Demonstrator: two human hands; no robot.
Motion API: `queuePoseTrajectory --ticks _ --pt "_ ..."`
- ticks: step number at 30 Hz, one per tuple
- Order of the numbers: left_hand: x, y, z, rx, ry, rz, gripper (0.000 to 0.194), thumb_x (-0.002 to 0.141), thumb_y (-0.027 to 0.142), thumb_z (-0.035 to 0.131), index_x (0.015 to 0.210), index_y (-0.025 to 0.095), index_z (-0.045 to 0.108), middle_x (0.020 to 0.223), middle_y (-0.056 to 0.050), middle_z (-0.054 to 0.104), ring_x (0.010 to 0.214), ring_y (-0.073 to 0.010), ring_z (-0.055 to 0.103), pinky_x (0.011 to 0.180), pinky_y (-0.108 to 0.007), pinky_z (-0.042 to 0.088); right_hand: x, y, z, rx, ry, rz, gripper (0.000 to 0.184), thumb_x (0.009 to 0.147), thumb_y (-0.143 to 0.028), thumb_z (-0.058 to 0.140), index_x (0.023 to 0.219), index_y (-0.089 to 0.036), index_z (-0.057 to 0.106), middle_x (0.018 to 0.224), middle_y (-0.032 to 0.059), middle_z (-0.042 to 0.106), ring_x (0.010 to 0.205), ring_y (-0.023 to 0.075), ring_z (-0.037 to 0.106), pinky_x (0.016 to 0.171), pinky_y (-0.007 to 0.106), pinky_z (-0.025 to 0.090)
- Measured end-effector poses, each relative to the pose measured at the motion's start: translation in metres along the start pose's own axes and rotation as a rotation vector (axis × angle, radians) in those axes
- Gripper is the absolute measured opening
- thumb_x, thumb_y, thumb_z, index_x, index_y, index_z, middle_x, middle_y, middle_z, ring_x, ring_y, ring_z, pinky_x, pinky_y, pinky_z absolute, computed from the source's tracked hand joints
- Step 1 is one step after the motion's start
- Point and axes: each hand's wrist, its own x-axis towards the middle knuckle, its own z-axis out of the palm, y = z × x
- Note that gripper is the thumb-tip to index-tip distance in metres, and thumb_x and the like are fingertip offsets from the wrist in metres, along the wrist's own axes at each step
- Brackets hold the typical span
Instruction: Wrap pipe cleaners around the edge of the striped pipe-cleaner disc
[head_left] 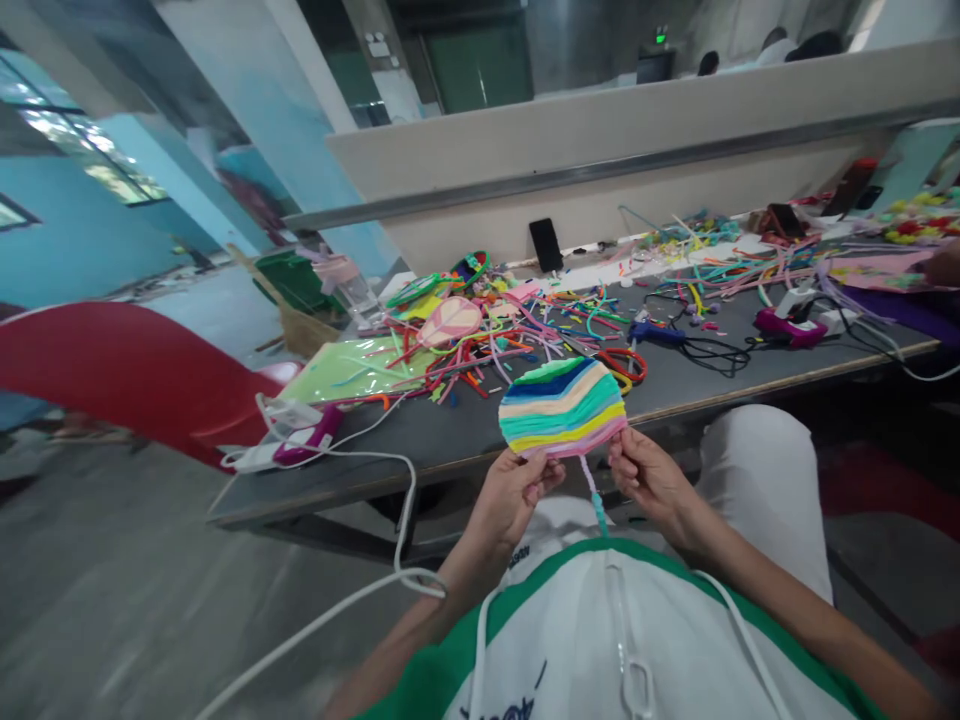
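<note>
A rounded fan (562,405) covered with stripes of pipe cleaner in green, navy, peach, turquoise, yellow and pink is held up in front of me at the table's front edge. A thin twisted handle (592,490), pale pink and then teal, hangs from its lower edge. My left hand (521,490) pinches the lower left rim between thumb and fingers. On the lower right corner, my right hand (646,468) grips the rim with its fingertips. Just beyond the fan lies a heap of loose coloured pipe cleaners (469,360).
A blue glue gun (658,332) with a black cord lies right of centre. Magenta-and-white corded devices sit at the left (307,440) and right (791,325). A black phone (546,245) leans against the partition. A white cable (409,500) hangs over the table's left front edge.
</note>
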Motion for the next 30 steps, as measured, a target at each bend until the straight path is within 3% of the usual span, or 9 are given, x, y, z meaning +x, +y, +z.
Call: queuePoseTrajectory --ticks 3,5,7,10,14,18,23,30 --pt "0.002 0.008 -0.004 0.053 -0.010 0.042 0.022 0.067 0.024 0.076 0.083 0.013 0.065 0.070 -0.003 0.067 0.062 -0.0120 0.062 0.069 -0.029 0.053 0.001 -0.015 -0.004 -0.298 0.003 -0.051 0.017 0.077 -0.033 0.069 0.085 -0.019 0.065 0.076 -0.0003 0.065 0.049 0.0048 0.047 0.044 0.016 0.037" --pt "0.003 0.015 -0.005 0.116 -0.032 0.053 0.024 0.067 0.025 0.076 0.085 0.012 0.065 0.071 -0.004 0.067 0.062 -0.0120 0.062 0.068 -0.028 0.053 0.004 -0.029 -0.006 -0.483 -0.065 -0.042 0.034 0.069 -0.025 0.075 0.102 -0.022 0.066 0.090 0.0014 0.069 0.070 0.0105 0.060 0.063 0.020 0.048" --pt "0.004 0.020 -0.005 0.200 -0.064 0.039 0.026 0.067 0.026 0.076 0.087 0.011 0.066 0.074 -0.005 0.068 0.061 -0.0121 0.061 0.066 -0.028 0.052 0.008 -0.041 -0.006 -0.511 -0.149 -0.046 0.042 0.069 -0.027 0.075 0.110 -0.023 0.064 0.100 0.0035 0.070 0.089 0.0166 0.063 0.080 0.028 0.049" --pt "0.002 0.023 0.000 0.288 -0.127 -0.010 0.029 0.067 0.028 0.077 0.088 0.010 0.067 0.077 -0.008 0.068 0.064 -0.0142 0.063 0.068 -0.030 0.052 0.013 -0.046 -0.003 -0.430 -0.141 0.010 0.038 0.072 -0.033 0.073 0.107 -0.020 0.066 0.097 0.0057 0.072 0.083 0.0195 0.067 0.071 0.030 0.053" --pt "-0.006 0.027 0.003 0.211 -0.165 -0.091 0.031 0.070 0.034 0.074 0.091 0.012 0.065 0.082 -0.009 0.069 0.075 -0.0183 0.066 0.078 -0.036 0.052 0.014 -0.039 0.005 -0.313 -0.042 -0.001 0.032 0.074 -0.033 0.071 0.103 -0.019 0.068 0.096 0.0063 0.073 0.075 0.0204 0.069 0.054 0.026 0.054" --pt "-0.013 0.030 -0.001 0.165 -0.129 -0.123 0.029 0.073 0.034 0.072 0.088 0.011 0.063 0.081 -0.010 0.069 0.077 -0.0183 0.066 0.079 -0.035 0.052 0.009 -0.039 0.010 -0.249 0.017 -0.032 0.033 0.072 -0.030 0.072 0.104 -0.020 0.067 0.104 0.0063 0.071 0.087 0.0233 0.069 0.058 0.027 0.057" --pt "-0.012 0.025 -0.006 0.135 -0.157 -0.145 0.025 0.070 0.026 0.075 0.087 0.011 0.064 0.077 -0.007 0.068 0.067 -0.0149 0.065 0.068 -0.027 0.052 0.007 -0.036 0.006 -0.209 0.012 -0.010 0.036 0.076 -0.031 0.069 0.110 -0.019 0.064 0.104 0.0074 0.071 0.087 0.0248 0.069 0.061 0.031 0.059" --pt "-0.007 0.007 -0.003 -0.012 -0.155 -0.067 0.020 0.064 0.021 0.079 0.072 0.012 0.063 0.064 -0.003 0.065 0.057 -0.0107 0.060 0.062 -0.024 0.048 0.014 -0.016 -0.004 -0.135 -0.015 0.036 0.039 0.078 -0.034 0.067 0.113 -0.019 0.062 0.108 0.0082 0.070 0.095 0.0258 0.067 0.073 0.036 0.058"
